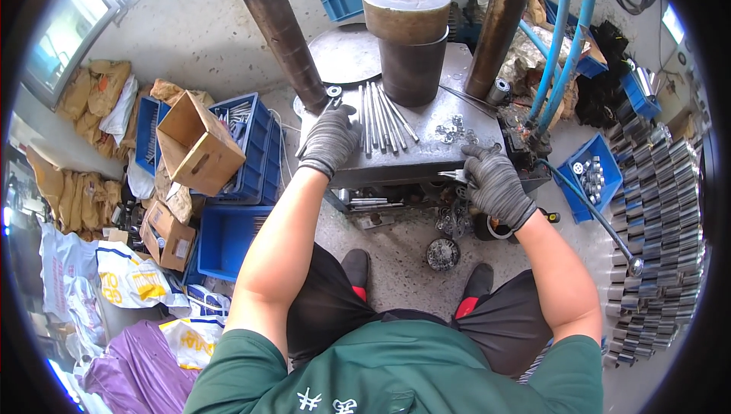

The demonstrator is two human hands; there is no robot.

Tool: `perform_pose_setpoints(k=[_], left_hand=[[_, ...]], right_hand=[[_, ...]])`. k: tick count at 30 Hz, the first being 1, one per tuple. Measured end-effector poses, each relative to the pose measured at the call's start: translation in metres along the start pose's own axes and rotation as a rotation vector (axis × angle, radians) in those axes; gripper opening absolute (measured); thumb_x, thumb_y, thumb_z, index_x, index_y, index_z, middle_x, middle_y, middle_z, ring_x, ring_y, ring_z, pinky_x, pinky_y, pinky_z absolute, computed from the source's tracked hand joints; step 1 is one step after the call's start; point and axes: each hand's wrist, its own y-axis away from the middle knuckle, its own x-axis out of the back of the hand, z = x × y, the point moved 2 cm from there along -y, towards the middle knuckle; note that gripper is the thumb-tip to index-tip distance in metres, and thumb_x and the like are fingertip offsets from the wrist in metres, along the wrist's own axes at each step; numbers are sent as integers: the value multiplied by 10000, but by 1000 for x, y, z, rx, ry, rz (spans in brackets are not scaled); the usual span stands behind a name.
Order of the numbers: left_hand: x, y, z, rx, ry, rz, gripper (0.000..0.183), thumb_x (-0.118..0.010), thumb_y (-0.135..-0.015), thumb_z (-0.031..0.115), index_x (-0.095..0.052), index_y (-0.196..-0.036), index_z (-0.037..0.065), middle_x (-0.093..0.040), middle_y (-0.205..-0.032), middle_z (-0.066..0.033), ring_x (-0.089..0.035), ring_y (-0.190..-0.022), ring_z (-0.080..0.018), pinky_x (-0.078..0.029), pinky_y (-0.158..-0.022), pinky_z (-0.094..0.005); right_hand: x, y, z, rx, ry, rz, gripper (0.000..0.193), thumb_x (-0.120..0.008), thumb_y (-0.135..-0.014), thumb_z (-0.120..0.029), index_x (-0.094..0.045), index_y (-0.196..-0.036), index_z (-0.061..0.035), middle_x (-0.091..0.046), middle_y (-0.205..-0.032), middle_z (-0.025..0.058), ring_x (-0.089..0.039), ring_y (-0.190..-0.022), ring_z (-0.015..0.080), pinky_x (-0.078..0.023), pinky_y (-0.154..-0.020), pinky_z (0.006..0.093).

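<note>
One silver piece [452, 175] is gripped in my curled right hand [496, 184]; my left hand [331, 140] is half-closed, contents indeterminable. Metal rods [378, 119] lie just right of it; I should lift them singly

The rods [381, 121] are smooth bare metal with a soft shine; the piece [451, 175] at the right grip [495, 182] is bright metal. The bench [428, 158] is dull, scuffed metal, the columns [278, 33] dark metal with a worn, streaky sheen. Gloves [333, 140]: matt ribbed cloth. Crates [227, 258]: smooth plastic. Boxes [202, 157]: matt cardboard. Tubes [662, 246]: glossy metal. Floor [411, 285]: matt, speckled.
</note>
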Motion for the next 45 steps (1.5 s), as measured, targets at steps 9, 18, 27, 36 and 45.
perform_pose_setpoints(k=[9,18,27,36,45], left_hand=[[1,-4,-8,67,-43,-54,449,-761,-886,319,-713,-1290,130,-754,-1160,-161,-724,-1092,-311,-530,-1039,-405],[13,5,2,35,-296,-15,585,-723,-849,220,-619,-1423,166,-725,-1214,-235,-714,-1130,-359,-547,-1025,-445],[39,12,-1,-299,519,671,266,-738,-905,-3,-666,-1159,33,-697,-933,-81,-691,-832,-148,-575,-777,-294],[37,20,8,-420,504,657,241,-778,-890,33,-696,-1117,35,-681,-982,-86,-657,-777,-146,-566,-733,-302],[-23,2,9,-290,196,198,191,-676,-1013,176,-630,-1046,-7,-623,-928,-131,-578,-805,-279,-480,-768,-390]], right_hand=[[-20,-1,2,-39,98,120,305,-724,-727,-104,-695,-1022,-31,-678,-1296,191,-653,-1036,404,-512,-948,506],[-21,-12,6,33,127,210,195,-709,-718,-90,-659,-907,-88,-662,-928,153,-631,-894,380,-484,-824,518],[-5,-18,19,-118,-194,373,170,-698,-768,-42,-643,-929,-45,-647,-865,172,-634,-836,394,-527,-768,468],[24,-9,7,-259,-371,350,476,-689,-856,9,-647,-1330,-22,-633,-865,100,-628,-788,203,-534,-771,341],[32,-8,7,-470,-885,316,733,-728,-840,5,-479,-1529,-11,-647,-890,-8,-601,-819,98,-527,-839,256]])
